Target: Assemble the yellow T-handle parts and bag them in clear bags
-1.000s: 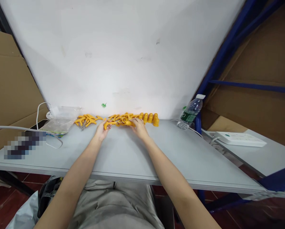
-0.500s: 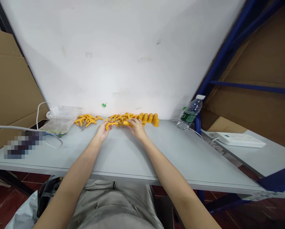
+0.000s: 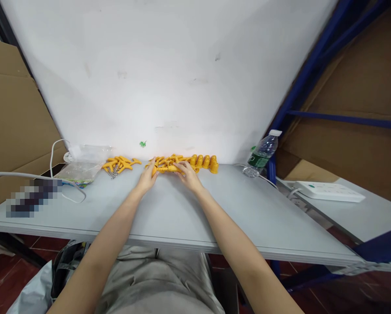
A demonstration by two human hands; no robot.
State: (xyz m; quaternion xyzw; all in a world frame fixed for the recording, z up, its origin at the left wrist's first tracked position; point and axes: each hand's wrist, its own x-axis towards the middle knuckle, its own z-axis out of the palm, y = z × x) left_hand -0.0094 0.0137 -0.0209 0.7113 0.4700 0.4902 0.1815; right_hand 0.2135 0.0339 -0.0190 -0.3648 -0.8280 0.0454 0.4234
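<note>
Between my two hands a yellow plastic corkscrew (image 3: 165, 168) lies level, just above or on the table. My left hand (image 3: 146, 178) is closed round its left end, where the handle is mostly hidden by fingers. At the other end, my right hand (image 3: 188, 175) grips a yellow tubular part with thumb and fingers. Right behind the hands lies a heap of similar yellow pieces (image 3: 174, 158). To the left is a pile of yellow T-shaped handles (image 3: 121, 163) with metal spirals (image 3: 113, 172). Yellow hollow bodies (image 3: 213, 165) stand in a row to the right.
A clear plastic bag (image 3: 84, 168) and a white cable (image 3: 53, 159) lie at the left, beside a pixelated dark object (image 3: 32, 198). A water bottle (image 3: 262, 155) leans at the right against a blue frame (image 3: 290, 100). Beyond it lies a white power strip (image 3: 329, 192).
My left hand has moved right, nearer my right hand. The metal spiral seen between the two yellow parts no longer shows, and the parts now sit close together.
</note>
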